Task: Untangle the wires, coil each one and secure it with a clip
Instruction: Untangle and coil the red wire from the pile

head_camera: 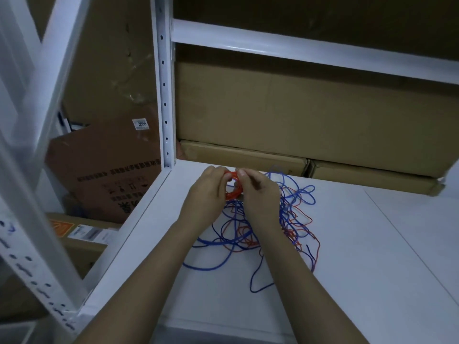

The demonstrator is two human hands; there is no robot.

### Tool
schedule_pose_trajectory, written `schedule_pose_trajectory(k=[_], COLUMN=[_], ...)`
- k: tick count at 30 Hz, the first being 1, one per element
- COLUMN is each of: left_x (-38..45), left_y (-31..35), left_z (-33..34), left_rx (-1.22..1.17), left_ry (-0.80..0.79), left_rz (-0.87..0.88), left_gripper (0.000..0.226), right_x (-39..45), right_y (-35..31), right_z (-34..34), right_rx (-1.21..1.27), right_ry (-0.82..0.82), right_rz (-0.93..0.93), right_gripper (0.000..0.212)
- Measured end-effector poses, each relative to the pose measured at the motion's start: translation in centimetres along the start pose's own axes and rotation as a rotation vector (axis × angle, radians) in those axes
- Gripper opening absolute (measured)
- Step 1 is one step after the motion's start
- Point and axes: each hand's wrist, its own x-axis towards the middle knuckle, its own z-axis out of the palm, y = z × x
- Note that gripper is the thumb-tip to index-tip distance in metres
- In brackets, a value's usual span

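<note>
A small coil of red wire (233,184) is held up between both hands above the white shelf (372,256). My left hand (206,194) grips the coil's left side with curled fingers. My right hand (258,192) pinches its top and right side. Below and to the right of the hands lies a loose tangle of blue and red wires (293,219), spread over the shelf. Part of the tangle is hidden under my wrists. No clip is visible.
Long cardboard boxes (248,157) lie along the back of the shelf, with a larger box (298,108) above them. A white perforated shelf post (165,95) stands at the left corner. More cartons (106,175) sit beyond the shelf's left edge.
</note>
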Motion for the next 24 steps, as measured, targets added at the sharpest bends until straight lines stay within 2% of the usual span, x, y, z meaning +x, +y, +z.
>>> schedule_pose_trajectory(k=[6, 8, 11, 16, 20, 24], left_x=[-0.5, -0.8, -1.0, -1.9, -3.6, -6.5], left_y=[2.3, 3.5, 5.9, 12.7, 19.9, 27.6], left_z=[1.3, 2.1, 3.9, 9.0, 14.8, 21.1], left_rx=[0.037, -0.01, -0.127, -0.268, -0.261, -0.289], left_ry=[0.043, 0.059, 0.029, -0.218, -0.519, -0.696], left_rz=[-0.039, -0.03, 0.002, 0.033, 0.027, 0.037], left_gripper=[0.027, 0.03, 0.032, 0.025, 0.031, 0.032], right_x=[-1.4, -1.6, -1.7, -2.4, -4.9, -7.8], right_y=[1.4, 2.0, 2.5, 4.6, 6.7, 8.1], right_z=[-2.8, -4.1, -6.6, -16.0, -26.7, -37.4], right_rx=[-0.27, -0.215, 0.0, -0.084, -0.383, -0.551], right_ry=[-0.162, -0.125, -0.004, 0.178, 0.217, 0.231], right_rz=[-0.163, -0.109, 0.05, 0.071, 0.029, 0.048], right_gripper=[0.033, 0.033, 0.021, 0.02, 0.022, 0.024])
